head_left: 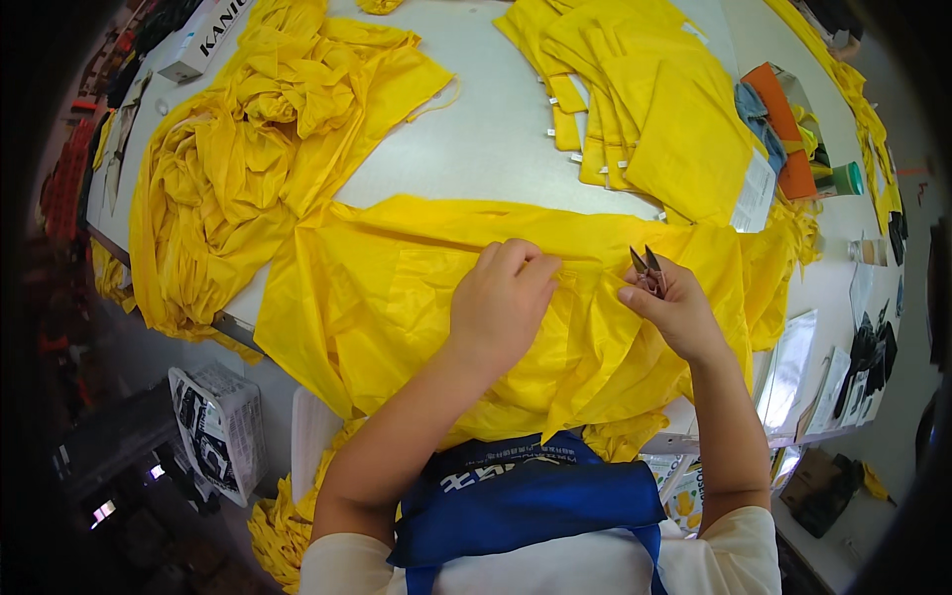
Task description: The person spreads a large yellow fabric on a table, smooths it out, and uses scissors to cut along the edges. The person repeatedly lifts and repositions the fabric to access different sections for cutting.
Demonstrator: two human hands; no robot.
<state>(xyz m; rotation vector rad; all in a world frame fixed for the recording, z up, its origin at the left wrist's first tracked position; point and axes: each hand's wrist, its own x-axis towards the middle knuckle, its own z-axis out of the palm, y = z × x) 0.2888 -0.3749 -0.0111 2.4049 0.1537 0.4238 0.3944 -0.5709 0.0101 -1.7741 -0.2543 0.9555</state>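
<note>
Centre frame: left hand [501,302] pinches the yellow garment [377,307] on the table [486,139]; right hand [669,307] grips small thread snips [647,268], blades parted, just beside it

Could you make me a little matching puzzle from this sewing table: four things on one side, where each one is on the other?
Things:
1. thread snips
2. folded yellow stack
3. crumpled yellow heap
4. orange pouch

Places:
a. far left of the table
b. right edge, beside the folded stack
c. in the right hand
d. far side of the table, right of middle

Pairs: 1-c, 2-d, 3-a, 4-b
</note>
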